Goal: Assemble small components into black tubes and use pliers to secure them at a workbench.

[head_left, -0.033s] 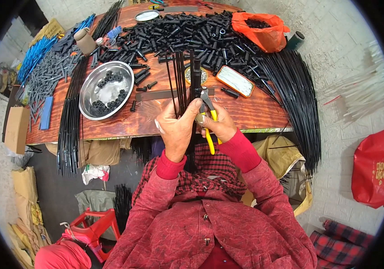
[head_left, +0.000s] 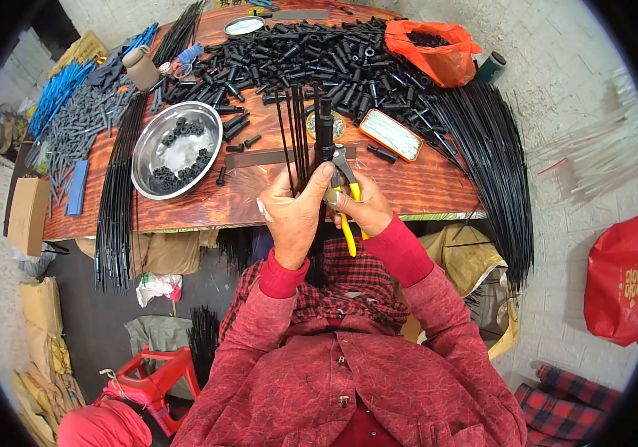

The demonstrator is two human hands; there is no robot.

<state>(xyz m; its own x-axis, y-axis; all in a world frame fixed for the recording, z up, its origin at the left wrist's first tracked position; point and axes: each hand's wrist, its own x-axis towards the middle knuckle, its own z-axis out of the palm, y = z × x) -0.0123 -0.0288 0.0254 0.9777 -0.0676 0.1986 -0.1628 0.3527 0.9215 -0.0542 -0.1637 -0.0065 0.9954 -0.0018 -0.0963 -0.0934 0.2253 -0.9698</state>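
Observation:
Over the table's near edge, my left hand [head_left: 293, 216] is closed round several thin black rods [head_left: 298, 138] that stand upright. A thicker black tubular piece [head_left: 325, 132] rises beside them, by my left thumb tip. My right hand [head_left: 369, 207] grips pliers [head_left: 349, 237] with yellow handles, their metal head pointing up beside the black tubular piece. Whether the jaws touch that piece, I cannot tell. Fingers hide the lower part of the rods. Just behind the hands lie a round dish [head_left: 336, 128] of small metal bits and a flat metal strip [head_left: 263, 157].
Black tubular parts [head_left: 297, 56] are heaped across the far table. A steel bowl [head_left: 140, 175] with black rings stands left. An orange-rimmed tray [head_left: 391, 135], an orange bag [head_left: 453, 63] and long black rods [head_left: 494, 164] lie right. A red stool [head_left: 157, 381] is at lower left.

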